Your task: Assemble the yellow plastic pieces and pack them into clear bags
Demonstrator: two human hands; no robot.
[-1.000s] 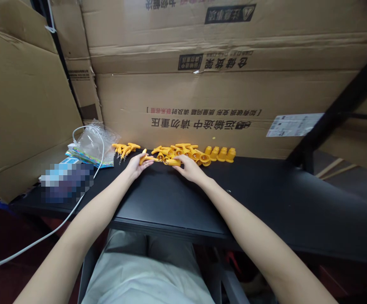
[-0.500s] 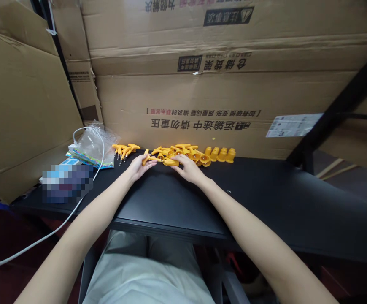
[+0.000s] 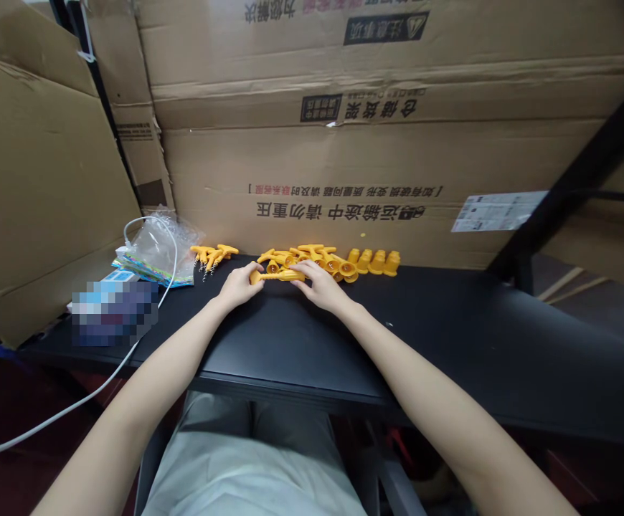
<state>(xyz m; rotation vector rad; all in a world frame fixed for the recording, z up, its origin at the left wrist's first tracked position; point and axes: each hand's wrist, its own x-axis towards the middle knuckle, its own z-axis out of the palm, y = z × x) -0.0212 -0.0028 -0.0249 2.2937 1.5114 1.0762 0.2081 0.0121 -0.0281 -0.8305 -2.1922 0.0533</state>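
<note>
Gripping yellow corkscrew point(image 3: 255, 278) by its crossbar in left hand point(image 3: 238, 286), over black table point(image 3: 290, 333), just in front of pile of yellow parts point(image 3: 320, 256). Pinching yellow sleeve point(image 3: 292, 275) between thumb and fingers of right hand point(image 3: 320, 285). Lined up roughly end to end, with shaft pointed right at sleeve – can't make out metal spiral at the joint. Right behind hands: open-ended cups and T-handles, jumbled in the pile. Right of that: row of four upright yellow cups point(image 3: 377, 263). Left: cluster of spare corkscrews point(image 3: 215, 255), with spirals showing. Farther left: clear plastic bag point(image 3: 156, 236) on bright packets, white cable point(image 3: 0, 449) looping past – plus something pixelated. At back: big cardboard sheet point(image 3: 301, 154) with upside-down print.
</note>
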